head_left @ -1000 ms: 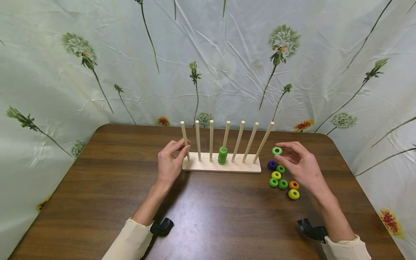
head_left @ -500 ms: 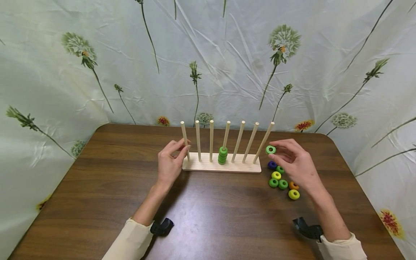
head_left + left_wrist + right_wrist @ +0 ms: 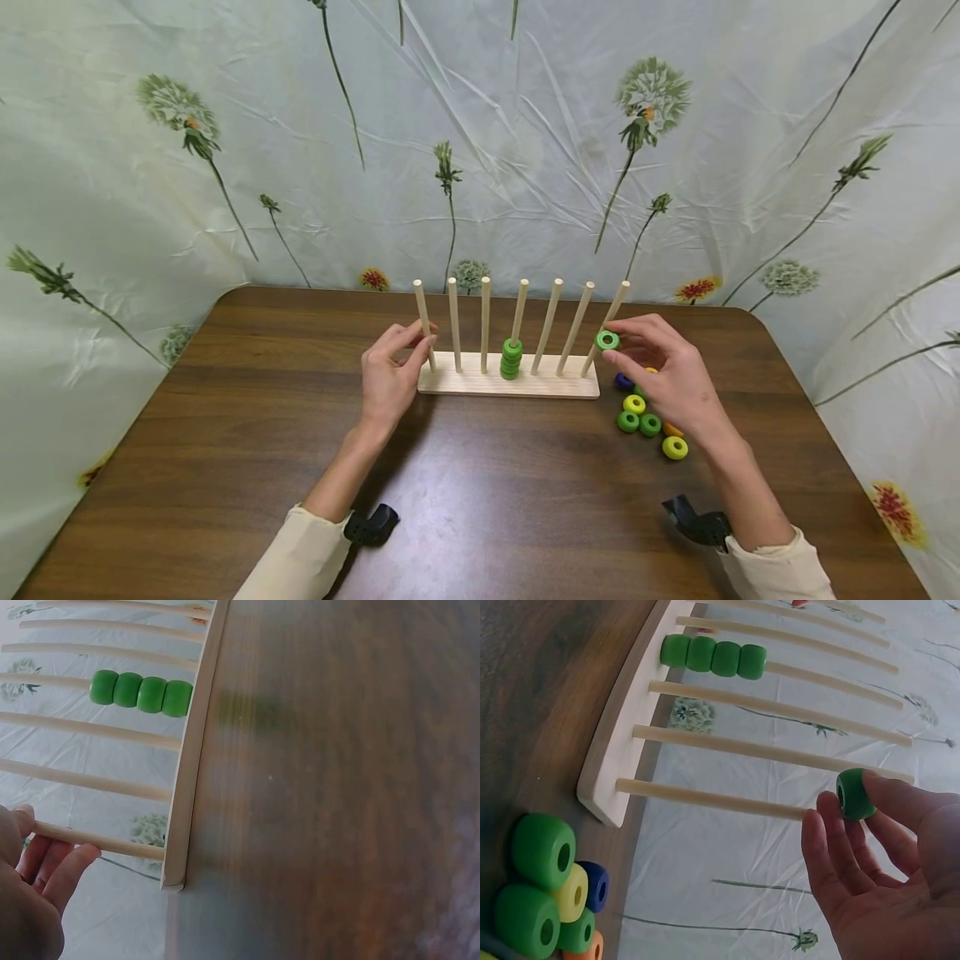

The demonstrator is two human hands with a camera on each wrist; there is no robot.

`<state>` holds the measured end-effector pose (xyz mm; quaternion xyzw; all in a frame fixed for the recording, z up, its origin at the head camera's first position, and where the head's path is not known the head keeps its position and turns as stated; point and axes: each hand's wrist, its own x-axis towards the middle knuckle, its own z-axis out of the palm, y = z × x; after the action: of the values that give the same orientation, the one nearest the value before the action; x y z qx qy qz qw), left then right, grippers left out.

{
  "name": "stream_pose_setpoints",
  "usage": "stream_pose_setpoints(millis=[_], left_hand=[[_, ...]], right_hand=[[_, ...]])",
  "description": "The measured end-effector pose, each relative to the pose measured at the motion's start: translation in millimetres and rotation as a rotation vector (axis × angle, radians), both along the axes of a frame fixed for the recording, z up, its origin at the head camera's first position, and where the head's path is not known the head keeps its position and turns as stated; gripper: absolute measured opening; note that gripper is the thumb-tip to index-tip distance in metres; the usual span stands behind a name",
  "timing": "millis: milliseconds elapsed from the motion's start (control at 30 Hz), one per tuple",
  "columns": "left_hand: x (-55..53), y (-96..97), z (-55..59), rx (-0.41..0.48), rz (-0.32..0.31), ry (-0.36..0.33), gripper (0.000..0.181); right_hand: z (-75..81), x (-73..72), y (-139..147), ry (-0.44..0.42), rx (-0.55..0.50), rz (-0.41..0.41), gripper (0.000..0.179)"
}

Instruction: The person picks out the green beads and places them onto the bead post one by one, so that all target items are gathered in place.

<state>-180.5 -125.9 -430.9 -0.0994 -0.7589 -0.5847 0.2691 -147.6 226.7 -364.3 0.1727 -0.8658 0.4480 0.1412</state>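
A pale wooden rack (image 3: 480, 385) with a row of several upright pegs stands on the table. Its middle peg carries a stack of green beads (image 3: 511, 360). My left hand (image 3: 392, 367) pinches the leftmost peg (image 3: 120, 844) between thumb and fingers. Between its thumb and fingertips, my right hand (image 3: 671, 371) holds another green bead (image 3: 855, 795), raised and overlapping the rightmost peg (image 3: 611, 312) in the head view. The other pegs are bare.
Loose beads lie on the table to the right of the rack, below the right hand: green ones (image 3: 628, 422), yellow ones (image 3: 675, 448), a dark blue one (image 3: 596, 885) and orange ones (image 3: 592, 949). A flowered curtain (image 3: 337, 167) hangs behind the table.
My right hand has carried the green bead leftward and slightly up, from above the loose beads to the rightmost peg. The left hand keeps its hold on the leftmost peg.
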Motion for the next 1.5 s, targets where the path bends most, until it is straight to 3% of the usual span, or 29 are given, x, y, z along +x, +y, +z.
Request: stream_pose_setpoints(millis=[733, 1500], left_hand=[[0.0, 0.3, -0.1, 0.008, -0.017, -0.01, 0.017], [0.2, 0.5, 0.8, 0.022, -0.013, -0.02, 0.018]], right_hand=[[6.4, -2.4, -24.7, 0.052, -0.096, 0.085, 0.032], [27.7, -5.4, -62.3, 0.103, -0.217, 0.15, 0.037]])
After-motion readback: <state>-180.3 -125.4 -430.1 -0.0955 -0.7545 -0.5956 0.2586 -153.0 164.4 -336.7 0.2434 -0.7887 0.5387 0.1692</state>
